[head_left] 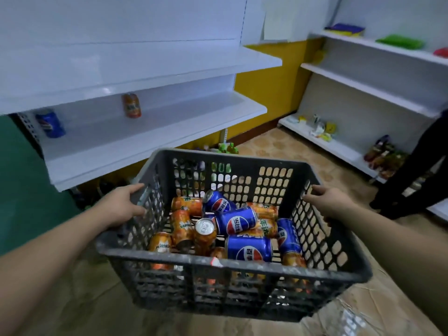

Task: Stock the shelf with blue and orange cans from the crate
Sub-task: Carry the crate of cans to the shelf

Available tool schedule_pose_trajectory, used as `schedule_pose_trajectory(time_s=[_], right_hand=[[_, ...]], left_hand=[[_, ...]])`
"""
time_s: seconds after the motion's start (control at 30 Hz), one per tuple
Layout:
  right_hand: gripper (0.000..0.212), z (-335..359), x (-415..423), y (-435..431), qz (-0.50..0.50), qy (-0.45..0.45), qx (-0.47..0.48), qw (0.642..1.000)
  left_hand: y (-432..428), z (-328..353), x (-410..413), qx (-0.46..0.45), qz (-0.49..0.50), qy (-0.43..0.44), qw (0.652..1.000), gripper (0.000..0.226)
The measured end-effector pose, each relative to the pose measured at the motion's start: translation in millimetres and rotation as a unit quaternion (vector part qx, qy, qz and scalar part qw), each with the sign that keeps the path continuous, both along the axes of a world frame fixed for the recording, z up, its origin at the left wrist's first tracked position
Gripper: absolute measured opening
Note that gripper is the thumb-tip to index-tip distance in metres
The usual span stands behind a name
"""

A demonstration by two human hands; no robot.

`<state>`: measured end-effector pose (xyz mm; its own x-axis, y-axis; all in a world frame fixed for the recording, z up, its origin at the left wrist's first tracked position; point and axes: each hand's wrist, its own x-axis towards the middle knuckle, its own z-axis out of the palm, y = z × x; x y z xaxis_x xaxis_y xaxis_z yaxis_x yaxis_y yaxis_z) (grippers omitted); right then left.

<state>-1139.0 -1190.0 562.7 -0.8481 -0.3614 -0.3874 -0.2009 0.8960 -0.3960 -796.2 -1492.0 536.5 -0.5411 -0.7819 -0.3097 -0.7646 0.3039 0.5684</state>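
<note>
On the white shelf [155,132]: 1 blue can [51,124] at the left end, 1 orange can [131,105] near the middle, well apart. Tiled floor [278,146] has flattened cardboard [97,311] lying on it.

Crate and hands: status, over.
Left hand and right hand both gripping crate rims. Blue cans and orange cans loose inside; one blue can, one orange can standing on shelf. Nothing seen blocking shelf.

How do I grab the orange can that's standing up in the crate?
Come from above and wrap fingers round the upright orange can just below its silver top. Neighbouring cans crowd its lower sides in the crate, so only the top part is free.
</note>
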Motion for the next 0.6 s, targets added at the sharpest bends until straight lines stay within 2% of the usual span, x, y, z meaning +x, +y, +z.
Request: schedule_pose_trajectory(time_s=[0.27,0.47,0.6], right_hand=[[0.065,-15.2,-69.1,-28.0,-0.128,0.038,0.0,0.991],[0.067,-25.9,-125.3,-25.8,-0.179,0.056,0.008,0.982],[0.066,-30.7,-177.8,-27.5,-0.187,0.036,0.009,0.982]], left_hand=[[-105.2,6.7,-141.1,-0.031,-0.126,0.012,0.991,0.08],[-126.9,12.7,-240.4,-0.047,-0.192,0.0,0.98,0.079],[-130.7,6.2,-299.1,-0.043,-0.205,-0.019,0.978,0.079]])
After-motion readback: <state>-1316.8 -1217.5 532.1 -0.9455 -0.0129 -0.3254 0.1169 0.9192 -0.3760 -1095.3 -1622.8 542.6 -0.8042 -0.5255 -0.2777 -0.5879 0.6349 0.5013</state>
